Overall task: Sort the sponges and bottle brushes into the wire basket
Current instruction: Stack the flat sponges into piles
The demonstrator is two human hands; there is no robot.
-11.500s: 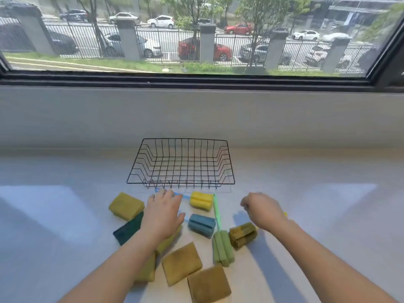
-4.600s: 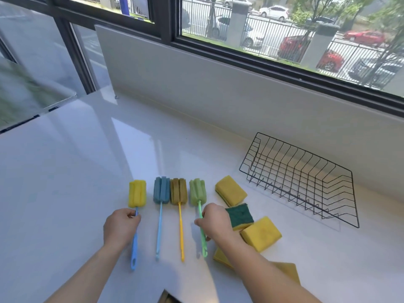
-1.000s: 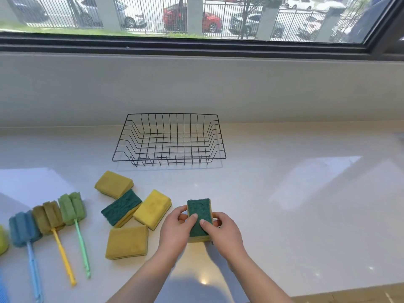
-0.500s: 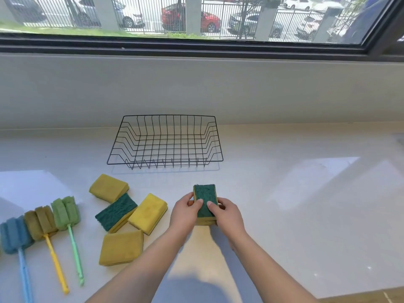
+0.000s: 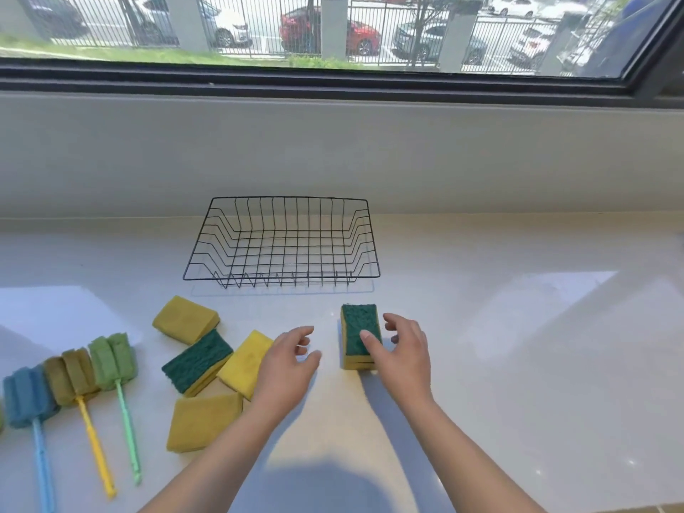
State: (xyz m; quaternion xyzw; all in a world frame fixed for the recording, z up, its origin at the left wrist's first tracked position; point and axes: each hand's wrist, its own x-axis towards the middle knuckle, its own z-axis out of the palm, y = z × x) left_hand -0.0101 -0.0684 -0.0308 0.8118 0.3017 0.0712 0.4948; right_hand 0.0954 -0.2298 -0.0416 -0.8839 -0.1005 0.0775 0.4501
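Sponges are counted at five and bottle brushes at three in full view, all on the worktop (image 5: 518,364) and none inside the wire basket (image 5: 281,278). The right hand (image 5: 403,351) is held relaxed and unclenched in front of the basket's right half. Its thumb is laid on the green-topped sponge (image 5: 358,333), and its fingers are spread beside that sponge's right edge, not closed round it. Whether a second sponge lies beneath cannot be told. The left hand (image 5: 290,361) is likewise released, fingers loosely bent, nothing grasped, in front of the basket's middle and apart from that sponge. A bright yellow sponge (image 5: 244,361) is partly hidden behind this hand, and a second green-faced sponge (image 5: 198,362) is set against it. A dull yellow sponge (image 5: 185,319) lies nearest the basket's left corner, and another yellow sponge (image 5: 203,422) farthest from the basket. Well left of the basket a green brush (image 5: 113,359), an olive brush (image 5: 70,379) and a blue brush (image 5: 26,398) are laid side by side, handles pointing away from it.
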